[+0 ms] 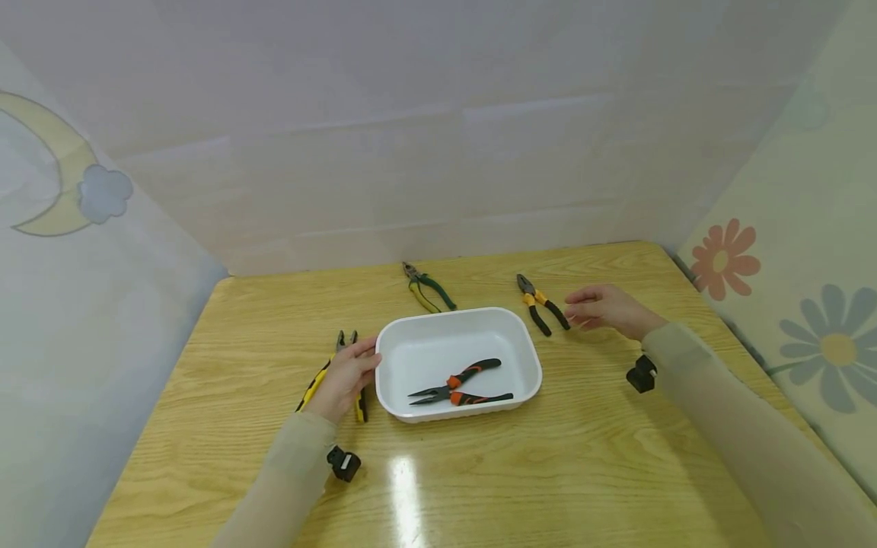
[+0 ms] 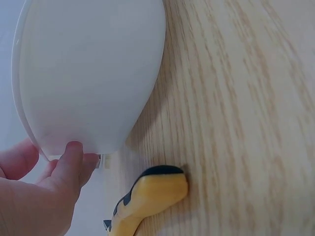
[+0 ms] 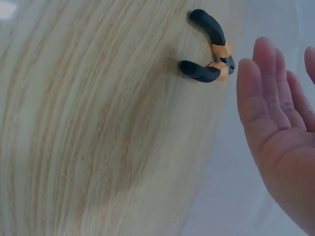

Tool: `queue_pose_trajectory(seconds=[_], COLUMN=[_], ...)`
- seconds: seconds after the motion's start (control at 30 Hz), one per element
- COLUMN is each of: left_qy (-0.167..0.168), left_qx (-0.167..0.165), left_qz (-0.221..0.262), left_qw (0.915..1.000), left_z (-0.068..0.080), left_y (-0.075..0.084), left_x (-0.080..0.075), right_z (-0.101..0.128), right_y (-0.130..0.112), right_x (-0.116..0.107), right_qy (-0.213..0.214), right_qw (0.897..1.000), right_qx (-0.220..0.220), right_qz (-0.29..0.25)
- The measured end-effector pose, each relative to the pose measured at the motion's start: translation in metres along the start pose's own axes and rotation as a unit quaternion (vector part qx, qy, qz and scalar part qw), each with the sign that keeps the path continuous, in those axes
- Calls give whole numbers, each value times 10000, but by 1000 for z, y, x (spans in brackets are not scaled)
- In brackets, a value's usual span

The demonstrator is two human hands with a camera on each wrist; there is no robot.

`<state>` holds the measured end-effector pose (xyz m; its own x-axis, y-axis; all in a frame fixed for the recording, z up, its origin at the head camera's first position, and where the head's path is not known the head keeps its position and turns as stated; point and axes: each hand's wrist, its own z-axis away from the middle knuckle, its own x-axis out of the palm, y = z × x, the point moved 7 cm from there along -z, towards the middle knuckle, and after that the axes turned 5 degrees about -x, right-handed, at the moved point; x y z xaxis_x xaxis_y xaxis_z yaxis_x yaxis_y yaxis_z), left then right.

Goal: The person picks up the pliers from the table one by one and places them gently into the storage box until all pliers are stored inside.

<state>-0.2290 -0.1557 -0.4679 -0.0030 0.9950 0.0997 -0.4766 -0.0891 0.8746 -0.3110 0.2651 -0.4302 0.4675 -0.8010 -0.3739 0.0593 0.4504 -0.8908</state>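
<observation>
My left hand (image 1: 345, 377) grips the left rim of a white plastic tray (image 1: 393, 335); in the left wrist view its fingers (image 2: 71, 164) lie against the tray's outer wall. Inside the tray lie black-and-orange needle-nose pliers (image 1: 448, 391), handles spread. Partly hidden under my left hand are yellow-and-black pliers (image 1: 361, 407) on the table. My right hand (image 1: 606, 310) is held over the table, fingers extended and holding nothing. Just left of it lie combination pliers with orange-and-black handles (image 1: 541, 304), apart from the fingers in the right wrist view.
Green-and-yellow pliers (image 1: 428, 289) lie behind the tray, near the table's back edge. The wooden table (image 1: 548, 472) meets a pale cloth wall (image 1: 425, 190) at the back. Printed cloth walls stand at the left and right.
</observation>
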Motion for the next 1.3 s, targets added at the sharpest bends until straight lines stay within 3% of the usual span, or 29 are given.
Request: queue_pose_trajectory(seconds=[0.57,0.73,1.0,1.3], left_qy=[-40,-190,-120,-85], left_qx=[-15,64,46,32], left_qz=[-16,-2,17,12], left_qw=[10000,9998,9999,10000], left_z=[0,0,0,-1], left_y=[1,1,0,0], left_x=[1,2,1,2], right_z=[-9,-13,-25,-35], right_y=[7,6,15,18], right_x=[2,3,6,7], right_qy=[517,599,745,747], right_qw=[9982,9968,9906,9866], right_qx=[43,37,32,11], right_qz=[287,523,1150,1453])
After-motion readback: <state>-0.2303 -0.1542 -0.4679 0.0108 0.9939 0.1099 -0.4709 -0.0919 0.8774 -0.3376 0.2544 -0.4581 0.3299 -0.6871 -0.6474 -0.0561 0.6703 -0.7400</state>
